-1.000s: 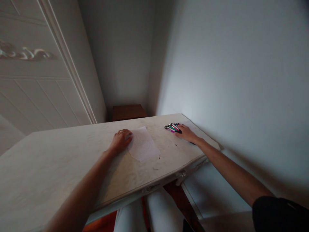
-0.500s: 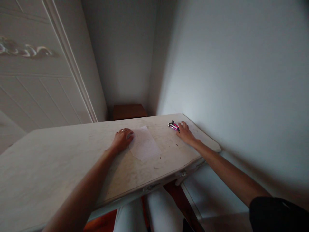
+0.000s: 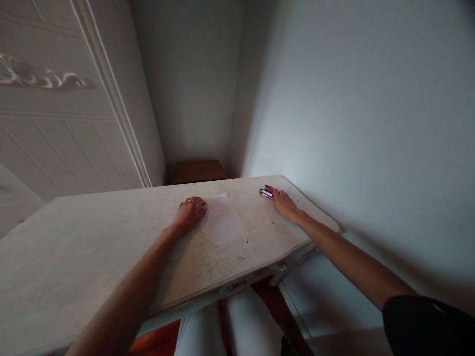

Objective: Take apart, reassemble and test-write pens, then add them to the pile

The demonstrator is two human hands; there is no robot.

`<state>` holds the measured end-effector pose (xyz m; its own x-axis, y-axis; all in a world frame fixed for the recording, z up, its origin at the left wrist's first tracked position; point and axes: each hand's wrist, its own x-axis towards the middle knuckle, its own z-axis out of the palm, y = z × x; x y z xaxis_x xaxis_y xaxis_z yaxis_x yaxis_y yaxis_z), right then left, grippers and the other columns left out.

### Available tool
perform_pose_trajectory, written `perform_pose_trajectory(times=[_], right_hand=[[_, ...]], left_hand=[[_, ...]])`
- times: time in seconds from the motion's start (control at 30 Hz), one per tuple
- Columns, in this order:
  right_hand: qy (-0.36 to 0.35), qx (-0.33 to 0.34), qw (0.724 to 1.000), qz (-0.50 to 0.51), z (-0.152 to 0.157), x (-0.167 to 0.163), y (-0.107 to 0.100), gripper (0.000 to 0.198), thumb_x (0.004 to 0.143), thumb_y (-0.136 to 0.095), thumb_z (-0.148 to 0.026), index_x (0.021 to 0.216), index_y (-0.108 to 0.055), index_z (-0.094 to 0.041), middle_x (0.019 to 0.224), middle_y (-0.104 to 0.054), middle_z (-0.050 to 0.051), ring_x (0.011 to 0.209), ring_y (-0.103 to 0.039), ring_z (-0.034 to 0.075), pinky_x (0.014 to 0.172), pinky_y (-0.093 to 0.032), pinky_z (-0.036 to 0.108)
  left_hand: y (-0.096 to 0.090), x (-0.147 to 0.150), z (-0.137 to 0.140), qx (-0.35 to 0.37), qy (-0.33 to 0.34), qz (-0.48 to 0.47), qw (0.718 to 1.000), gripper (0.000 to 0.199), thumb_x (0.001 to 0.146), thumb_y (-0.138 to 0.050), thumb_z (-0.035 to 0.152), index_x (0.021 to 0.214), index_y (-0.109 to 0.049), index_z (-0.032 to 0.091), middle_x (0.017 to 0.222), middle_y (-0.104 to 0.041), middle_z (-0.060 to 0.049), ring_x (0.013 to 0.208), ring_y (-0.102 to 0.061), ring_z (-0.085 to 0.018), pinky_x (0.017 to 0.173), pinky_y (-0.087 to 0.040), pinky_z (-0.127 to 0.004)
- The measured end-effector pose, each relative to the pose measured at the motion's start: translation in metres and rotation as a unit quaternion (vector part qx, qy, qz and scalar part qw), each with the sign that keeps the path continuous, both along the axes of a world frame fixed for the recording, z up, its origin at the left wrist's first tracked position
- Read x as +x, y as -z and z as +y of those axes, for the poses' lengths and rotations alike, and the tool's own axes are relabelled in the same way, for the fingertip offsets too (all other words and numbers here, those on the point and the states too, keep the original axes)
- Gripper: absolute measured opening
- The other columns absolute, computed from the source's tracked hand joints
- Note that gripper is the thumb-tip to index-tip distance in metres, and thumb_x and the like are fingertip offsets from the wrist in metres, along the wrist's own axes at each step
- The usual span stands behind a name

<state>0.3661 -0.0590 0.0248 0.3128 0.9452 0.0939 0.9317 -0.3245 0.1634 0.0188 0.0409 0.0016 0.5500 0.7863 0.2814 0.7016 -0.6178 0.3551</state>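
Note:
A sheet of white paper (image 3: 225,222) with faint writing lies on the worn white table. My left hand (image 3: 190,213) rests at its upper left edge, a ring on one finger, the fingers lying loosely on the table and the paper's edge. Farther right, a small bunch of pens (image 3: 266,193), dark with pink and white parts, lies close to the table's far right corner. Around the near ends of these pens my right hand (image 3: 285,203) is closed, hiding part of them. Their exact number cannot be made out.
The white table (image 3: 100,232) has a curved front edge with ornate drawer handles (image 3: 233,287). A pale wall (image 3: 352,123) stands along its right side. Behind it is a brown wooden box or cabinet (image 3: 200,170); a white panelled door (image 3: 70,133) rises at left.
My right hand's fingers have drawn together on the pens, and the pens have shifted slightly. My left hand and the paper stay in place on the table.

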Motion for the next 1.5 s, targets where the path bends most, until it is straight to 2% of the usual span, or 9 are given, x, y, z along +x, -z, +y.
perform_pose_trajectory(times=[0.47, 0.87, 0.97, 1.1, 1.17, 1.27, 1.37, 1.43, 1.5], right_hand=[[0.030, -0.032, 0.999, -0.014, 0.003, -0.005, -0.005, 0.043, 0.098, -0.025, -0.014, 0.138, -0.038, -0.009, 0.114, -0.056, 0.025, 0.097, -0.064, 0.028, 0.075, -0.049, 0.035], [-0.056, 0.000, 0.996, 0.068, -0.004, 0.000, -0.015, 0.032, 0.091, -0.045, -0.020, 0.122, -0.046, -0.010, 0.107, -0.061, 0.017, 0.090, -0.064, 0.024, 0.073, -0.046, 0.030], [-0.088, 0.162, 0.933, 0.310, -0.020, -0.010, -0.023, 0.032, 0.087, -0.052, -0.031, 0.115, -0.047, -0.016, 0.086, -0.062, 0.006, 0.075, -0.061, 0.019, 0.064, -0.045, 0.027], [-0.079, 0.230, 0.716, 0.654, -0.036, -0.044, -0.035, 0.040, 0.075, -0.065, -0.047, 0.097, -0.048, -0.019, 0.070, -0.053, -0.004, 0.054, -0.054, 0.011, 0.050, -0.041, 0.023], [-0.084, 0.211, 0.661, 0.716, -0.039, -0.067, -0.041, 0.042, 0.070, -0.071, -0.047, 0.091, -0.049, -0.018, 0.070, -0.054, -0.004, 0.054, -0.053, 0.010, 0.048, -0.040, 0.022], [-0.118, 0.190, 0.624, 0.749, -0.035, -0.104, -0.047, 0.042, 0.070, -0.072, -0.045, 0.093, -0.049, -0.018, 0.069, -0.055, -0.004, 0.053, -0.052, 0.009, 0.047, -0.039, 0.021], [-0.166, 0.192, 0.634, 0.731, -0.023, -0.141, -0.049, 0.039, 0.074, -0.068, -0.047, 0.093, -0.048, -0.020, 0.063, -0.054, -0.006, 0.051, -0.052, 0.009, 0.046, -0.040, 0.020], [-0.198, 0.193, 0.625, 0.730, -0.011, -0.167, -0.048, 0.037, 0.075, -0.067, -0.047, 0.093, -0.048, -0.020, 0.064, -0.053, -0.007, 0.050, -0.052, 0.009, 0.045, -0.040, 0.020], [-0.227, 0.165, 0.609, 0.742, 0.004, -0.194, -0.043, 0.036, 0.075, -0.066, -0.046, 0.092, -0.048, -0.020, 0.065, -0.054, -0.007, 0.049, -0.052, 0.008, 0.043, -0.039, 0.019]], left_hand=[[-0.001, -0.001, -0.001, 0.002, 0.008, 0.006, 1.000, 0.032, 0.088, -0.044, 0.032, 0.107, -0.065, 0.017, 0.119, -0.064, -0.011, 0.111, -0.056, -0.028, 0.097, -0.042, -0.043], [0.001, -0.001, -0.002, 0.007, 0.004, 0.004, 1.000, 0.032, 0.088, -0.045, 0.030, 0.108, -0.065, 0.018, 0.118, -0.064, -0.012, 0.111, -0.055, -0.029, 0.095, -0.042, -0.043], [0.000, -0.001, -0.003, 0.006, 0.004, 0.002, 1.000, 0.031, 0.088, -0.045, 0.031, 0.107, -0.066, 0.018, 0.118, -0.064, -0.012, 0.111, -0.055, -0.029, 0.095, -0.042, -0.043], [0.000, 0.000, -0.005, 0.003, 0.005, -0.002, 1.000, 0.029, 0.087, -0.046, 0.030, 0.106, -0.066, 0.018, 0.116, -0.065, -0.012, 0.110, -0.056, -0.029, 0.096, -0.042, -0.044], [-0.001, 0.001, -0.005, 0.001, 0.007, -0.022, 1.000, 0.028, 0.086, -0.048, 0.027, 0.104, -0.066, 0.018, 0.116, -0.065, -0.012, 0.110, -0.056, -0.028, 0.097, -0.042, -0.044], [-0.009, -0.002, -0.007, 0.026, 0.002, -0.132, 0.991, 0.024, 0.084, -0.050, 0.022, 0.100, -0.067, 0.019, 0.118, -0.063, -0.011, 0.114, -0.054, -0.026, 0.101, -0.040, -0.042], [-0.026, -0.006, -0.014, 0.025, -0.024, -0.319, 0.947, 0.021, 0.086, -0.052, 0.030, 0.095, -0.067, 0.018, 0.111, -0.064, -0.011, 0.111, -0.055, -0.025, 0.099, -0.041, -0.041], [-0.038, -0.008, -0.021, -0.061, -0.030, -0.462, 0.884, 0.027, 0.085, -0.056, 0.041, 0.097, -0.065, 0.018, 0.108, -0.065, -0.011, 0.104, -0.059, -0.024, 0.089, -0.047, -0.038], [-0.047, -0.008, -0.028, -0.204, 0.013, -0.597, 0.776, 0.041, 0.081, -0.059, 0.054, 0.102, -0.063, 0.019, 0.107, -0.066, -0.011, 0.097, -0.063, -0.023, 0.077, -0.050, -0.034]])
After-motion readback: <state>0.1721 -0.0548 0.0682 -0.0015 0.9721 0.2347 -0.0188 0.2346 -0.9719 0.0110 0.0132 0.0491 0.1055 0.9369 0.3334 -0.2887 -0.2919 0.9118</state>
